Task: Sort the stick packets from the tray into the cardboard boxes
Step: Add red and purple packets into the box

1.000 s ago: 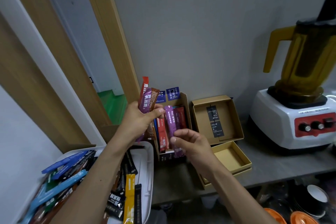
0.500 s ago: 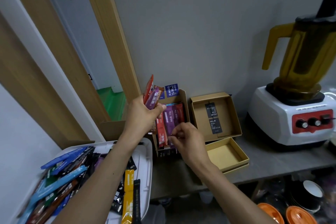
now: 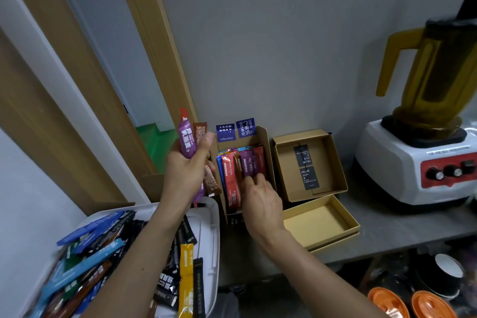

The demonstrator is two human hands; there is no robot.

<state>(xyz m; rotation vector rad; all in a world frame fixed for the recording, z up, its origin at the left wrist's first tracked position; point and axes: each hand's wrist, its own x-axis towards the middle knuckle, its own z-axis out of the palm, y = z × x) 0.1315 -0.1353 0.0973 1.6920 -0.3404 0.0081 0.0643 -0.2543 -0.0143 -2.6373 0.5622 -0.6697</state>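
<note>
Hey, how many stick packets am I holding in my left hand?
3: a purple packet in front, a red packet whose tip shows behind it, and a brown packet to its right. The left hand may hide more.

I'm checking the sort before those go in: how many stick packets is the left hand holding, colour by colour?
purple packet: 1
brown packet: 1
red packet: 1 (only its tip shows behind the purple one)
Total: 3 visible in the left hand; any more behind them would be hidden.
</note>
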